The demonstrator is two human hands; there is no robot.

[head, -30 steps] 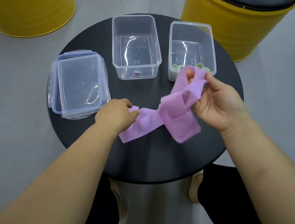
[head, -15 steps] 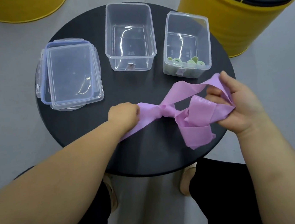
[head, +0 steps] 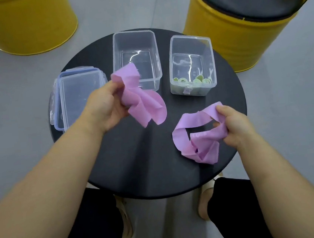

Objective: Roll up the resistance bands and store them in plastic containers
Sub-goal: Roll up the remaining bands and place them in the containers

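Observation:
Two purple resistance bands hang apart above the round black table. My left hand pinches one crumpled purple band, raised in front of the middle clear container, which holds nothing. My right hand grips the other purple band, a loose loop drooping toward the table's right side. The right clear container holds rolled green bands at its bottom.
Stacked clear lids with blue rims lie at the table's left. Yellow drum stools stand on the grey floor at the far left and far right, the right one with a black seat. My knees and feet show below the table.
The knotted purple bands have come apart into two pieces. My left hand lifted its piece up toward the middle container, and my right hand drew its piece down to the right.

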